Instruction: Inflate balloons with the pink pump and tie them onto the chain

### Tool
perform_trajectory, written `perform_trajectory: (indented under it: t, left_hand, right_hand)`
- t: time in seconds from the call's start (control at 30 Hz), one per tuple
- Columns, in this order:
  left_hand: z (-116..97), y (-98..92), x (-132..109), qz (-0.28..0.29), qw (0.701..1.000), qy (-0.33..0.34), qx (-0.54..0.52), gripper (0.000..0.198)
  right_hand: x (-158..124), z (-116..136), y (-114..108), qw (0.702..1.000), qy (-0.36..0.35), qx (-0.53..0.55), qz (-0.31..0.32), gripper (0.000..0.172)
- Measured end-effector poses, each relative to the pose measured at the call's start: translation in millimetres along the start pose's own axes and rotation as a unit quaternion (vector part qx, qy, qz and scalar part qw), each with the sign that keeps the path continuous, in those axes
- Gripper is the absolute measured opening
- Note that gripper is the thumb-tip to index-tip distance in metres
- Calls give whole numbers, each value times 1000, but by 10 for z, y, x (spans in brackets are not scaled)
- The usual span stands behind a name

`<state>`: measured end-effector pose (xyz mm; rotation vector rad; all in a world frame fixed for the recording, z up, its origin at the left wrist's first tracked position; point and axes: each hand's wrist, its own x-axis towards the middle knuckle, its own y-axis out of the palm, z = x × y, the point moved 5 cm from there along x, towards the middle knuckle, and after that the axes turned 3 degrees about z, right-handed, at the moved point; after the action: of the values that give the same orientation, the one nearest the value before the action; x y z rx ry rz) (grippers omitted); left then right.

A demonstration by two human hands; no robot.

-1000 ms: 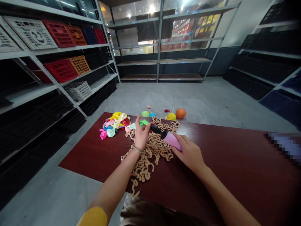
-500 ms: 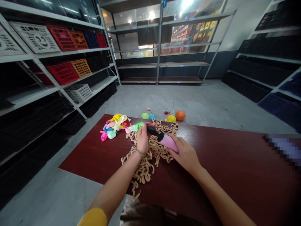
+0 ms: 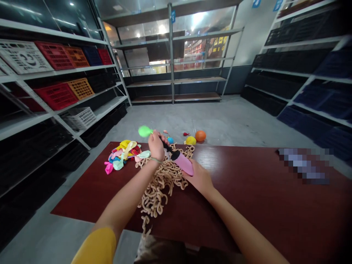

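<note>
Pinched in my left hand (image 3: 156, 147) is the neck of a green balloon (image 3: 145, 131), which is partly filled and points up and left. A pink and black balloon pump (image 3: 182, 163) slants between my hands, its black end running up to my left fingers. Around its pink body my right hand (image 3: 200, 178) is closed. The exact join of balloon and pump is hidden by my left fingers. Under both hands lies a heap of beige curly pieces (image 3: 156, 196). To the left is a pile of flat coloured balloons (image 3: 123, 154).
The dark red table (image 3: 247, 190) carries a blurred-out item (image 3: 302, 167) at its right. Beyond its far edge are an orange balloon (image 3: 200, 136), a yellow balloon (image 3: 190, 140) and a blue balloon (image 3: 170, 140). Shelves with crates (image 3: 56, 96) line the left side.
The green balloon has swelled from limp to partly filled and now stands out past my left hand. The view has turned to the right, so everything sits further left.
</note>
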<state>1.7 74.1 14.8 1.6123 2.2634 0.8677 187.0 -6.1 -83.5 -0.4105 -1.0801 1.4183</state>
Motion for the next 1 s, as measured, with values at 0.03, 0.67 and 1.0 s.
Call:
perform_trajectory:
  t: [0.03, 0.67, 1.0]
  left_hand:
    - [-54, 39, 73, 2, 1000, 2, 2, 32]
    - [-283, -351, 195, -62, 998, 14, 22, 25]
    - [197, -36, -162, -31, 999, 21, 5, 33]
  right_hand:
    - [5, -7, 10, 1000, 5, 5, -3, 53]
    - [7, 21, -3, 998, -51, -46, 3, 46]
    - [19, -50, -78, 996, -13, -63, -63, 41]
